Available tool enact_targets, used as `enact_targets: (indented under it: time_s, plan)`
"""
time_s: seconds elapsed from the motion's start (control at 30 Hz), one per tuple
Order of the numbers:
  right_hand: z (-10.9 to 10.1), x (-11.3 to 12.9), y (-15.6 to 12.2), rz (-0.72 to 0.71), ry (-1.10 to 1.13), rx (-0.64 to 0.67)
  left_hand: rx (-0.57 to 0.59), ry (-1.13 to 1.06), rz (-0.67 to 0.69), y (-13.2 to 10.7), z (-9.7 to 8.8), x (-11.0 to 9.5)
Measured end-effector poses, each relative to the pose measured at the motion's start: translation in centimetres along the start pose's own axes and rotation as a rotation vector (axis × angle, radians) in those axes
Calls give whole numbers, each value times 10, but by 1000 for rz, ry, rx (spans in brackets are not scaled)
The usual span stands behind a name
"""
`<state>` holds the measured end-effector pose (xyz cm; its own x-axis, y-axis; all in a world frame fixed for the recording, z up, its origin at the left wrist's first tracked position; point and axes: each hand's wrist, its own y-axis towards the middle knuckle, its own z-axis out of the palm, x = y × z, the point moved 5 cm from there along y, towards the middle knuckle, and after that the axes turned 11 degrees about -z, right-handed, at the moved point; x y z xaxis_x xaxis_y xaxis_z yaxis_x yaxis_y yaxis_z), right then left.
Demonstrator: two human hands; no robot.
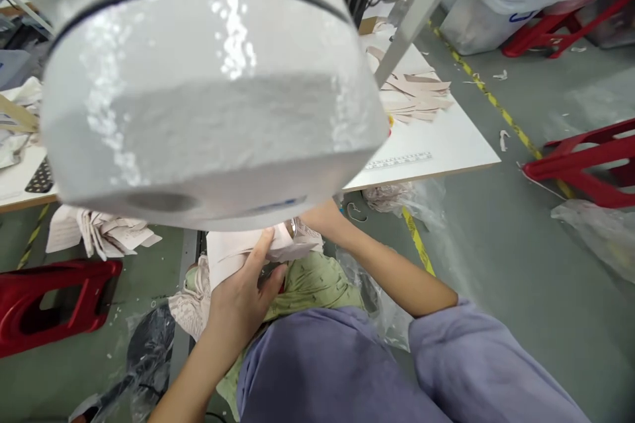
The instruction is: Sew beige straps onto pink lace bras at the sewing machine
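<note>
Possibly the pale pink fabric (223,258), just below the white machine head (213,112) and above our lap, could have bunched or skewed had we pulled its loose folds unevenly. Our left hand (241,287) touched it, index finger on top, thumb spread; we could not tell whether it pinched. The machine head hid our right hand's (320,217) fingers, its grip and the fabric's far edge.

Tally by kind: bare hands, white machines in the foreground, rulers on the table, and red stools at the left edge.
Hands: 2 (left hand, right hand)
White machine: 1
Ruler: 1
Red stool: 1
Total: 5
</note>
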<state>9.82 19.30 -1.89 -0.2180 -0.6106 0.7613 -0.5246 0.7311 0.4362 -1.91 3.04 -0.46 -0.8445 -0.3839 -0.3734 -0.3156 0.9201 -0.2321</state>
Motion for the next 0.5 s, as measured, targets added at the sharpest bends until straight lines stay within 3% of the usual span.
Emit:
enact_targets:
  time_s: [0.17, 0.5]
  plan:
    - [-9, -7, -15, 45, 175, -215, -45, 10, 30, -3, -4, -3]
    - [-16, -6, -28, 151, 335, -192, -104, -11, 103, -2, -8, -10]
